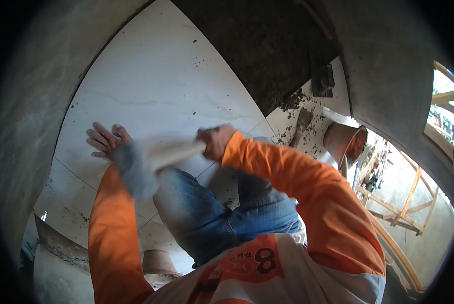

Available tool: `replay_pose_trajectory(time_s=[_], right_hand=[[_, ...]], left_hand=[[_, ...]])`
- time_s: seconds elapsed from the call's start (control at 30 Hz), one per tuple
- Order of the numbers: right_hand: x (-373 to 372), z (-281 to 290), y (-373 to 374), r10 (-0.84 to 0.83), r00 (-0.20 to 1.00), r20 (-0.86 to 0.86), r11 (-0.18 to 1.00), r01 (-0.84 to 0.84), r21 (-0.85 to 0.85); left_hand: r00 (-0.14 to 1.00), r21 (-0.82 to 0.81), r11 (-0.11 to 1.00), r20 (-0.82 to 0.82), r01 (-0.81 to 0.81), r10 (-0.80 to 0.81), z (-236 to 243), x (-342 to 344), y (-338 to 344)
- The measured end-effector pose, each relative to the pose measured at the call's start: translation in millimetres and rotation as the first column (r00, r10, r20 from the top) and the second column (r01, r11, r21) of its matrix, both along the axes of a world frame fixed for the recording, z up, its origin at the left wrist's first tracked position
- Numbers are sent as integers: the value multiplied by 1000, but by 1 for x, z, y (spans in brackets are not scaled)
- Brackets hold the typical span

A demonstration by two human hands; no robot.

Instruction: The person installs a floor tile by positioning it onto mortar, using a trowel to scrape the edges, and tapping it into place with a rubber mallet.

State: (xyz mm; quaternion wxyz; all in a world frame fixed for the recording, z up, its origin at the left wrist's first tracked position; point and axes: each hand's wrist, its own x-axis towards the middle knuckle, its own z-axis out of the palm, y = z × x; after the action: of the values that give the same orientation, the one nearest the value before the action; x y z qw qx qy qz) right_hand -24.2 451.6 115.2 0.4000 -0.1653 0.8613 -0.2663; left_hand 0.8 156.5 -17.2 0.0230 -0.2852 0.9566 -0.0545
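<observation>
A mallet [137, 169] with a grey, blurred head and a pale handle is gripped in my right hand [216, 142], its fingers wrapped round the handle's end. The head hangs over my left forearm near the wrist; whether it touches the sleeve I cannot tell. Flat on a large white floor tile [156, 66] with faint veins lies my left hand [105, 140], fingers spread and nothing in them. Small dark crumbs dot the tile. My bent knees in blue jeans rest close to the tile joints below.
Beyond the tile's right edge lies dark mortar bed [267, 45]. A float [322, 81], a trowel [302, 124] and a tipped orange bucket [344, 143] are at the right among mortar crumbs. Another bucket [158, 262] stands behind my left side. Walls rise left and right; wooden framing [404, 202] is outside.
</observation>
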Motion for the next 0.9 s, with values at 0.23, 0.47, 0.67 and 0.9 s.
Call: replay_pose_trajectory(time_s=[0.23, 0.47, 0.67, 0.9], right_hand=[[-1, 1, 14, -31, 999, 9, 987, 29, 157], [8, -5, 17, -64, 990, -126, 981, 40, -191], [-11, -14, 15, -65, 987, 144, 976, 32, 217], [-2, -17, 1, -107, 994, -9, 992, 107, -65]], left_hand=[[991, 190, 982, -131, -13, 39, 27, -11, 24], [996, 130, 991, -82, 38, -27, 18, -6, 15], [990, -88, 994, 115, -71, 81, 8, -12, 10], [996, -74, 997, 84, -18, 24, 6, -10, 3]])
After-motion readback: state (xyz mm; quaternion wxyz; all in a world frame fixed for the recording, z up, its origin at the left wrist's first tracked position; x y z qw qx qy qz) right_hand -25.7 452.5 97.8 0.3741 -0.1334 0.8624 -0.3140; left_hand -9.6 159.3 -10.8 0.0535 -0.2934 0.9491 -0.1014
